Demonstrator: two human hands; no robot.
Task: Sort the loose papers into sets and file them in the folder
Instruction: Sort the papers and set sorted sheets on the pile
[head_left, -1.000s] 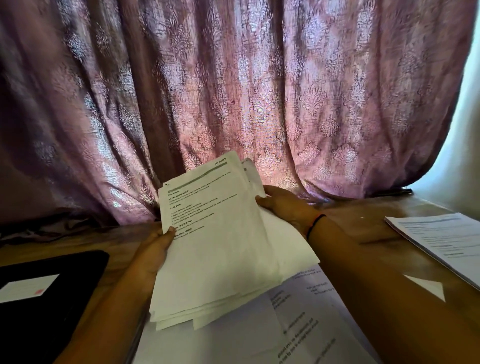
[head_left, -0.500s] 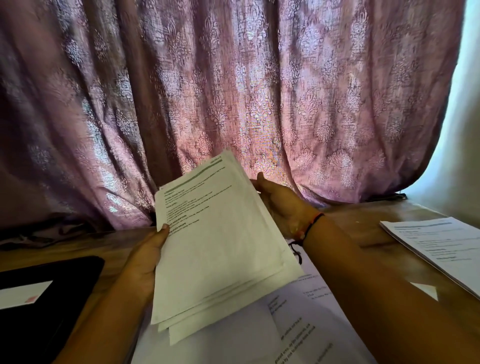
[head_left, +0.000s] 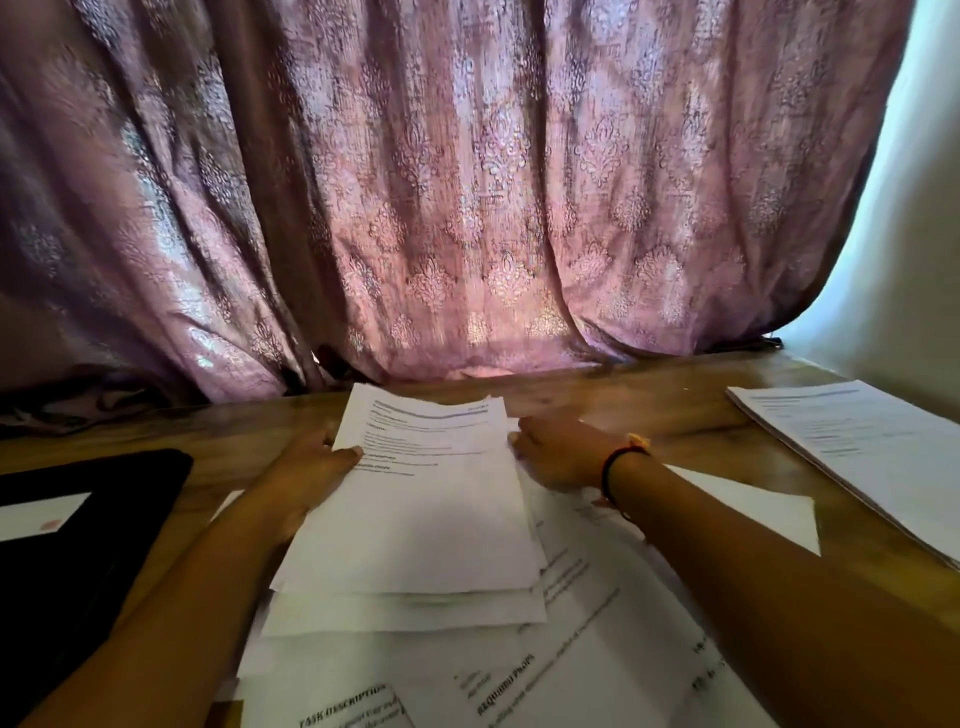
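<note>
A stack of printed white papers (head_left: 421, 499) lies low over the middle of the wooden table (head_left: 639, 400), on top of more loose printed sheets (head_left: 519, 670). My left hand (head_left: 306, 473) grips the stack's left edge, thumb on top. My right hand (head_left: 556, 452) is at the stack's right edge, fingers partly hidden behind the sheets; a dark band circles that wrist. A black folder (head_left: 88, 540) with a white label lies at the left. A second sorted pile of papers (head_left: 857, 447) rests at the right.
A pink patterned curtain (head_left: 467, 197) hangs right behind the table's back edge. A pale wall (head_left: 909, 234) stands at the right. A single blank sheet (head_left: 753, 509) pokes out under my right forearm.
Both hands have lowered the stack from upright in front of the curtain down flat onto the loose sheets. The sheets in the stack are now more squared together.
</note>
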